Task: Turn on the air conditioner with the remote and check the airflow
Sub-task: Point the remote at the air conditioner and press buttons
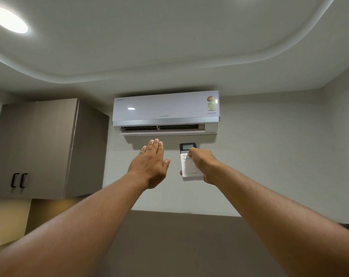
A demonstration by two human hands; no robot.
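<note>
A white wall-mounted air conditioner [165,108] hangs high on the wall, its bottom louver [161,132] swung open so the dark vent shows. My left hand [151,164] is raised flat just below the vent, fingers straight and together, holding nothing. My right hand [201,164] is shut on a white remote [189,166] with a small dark-framed screen at its top, pointed up at the unit. The thumb rests on the buttons under the screen.
A grey-brown wall cabinet [41,148] with two black handles [18,179] hangs to the left of the unit. A round ceiling light [8,19] glows at the top left. Below the hands a darker wall panel [179,236] begins.
</note>
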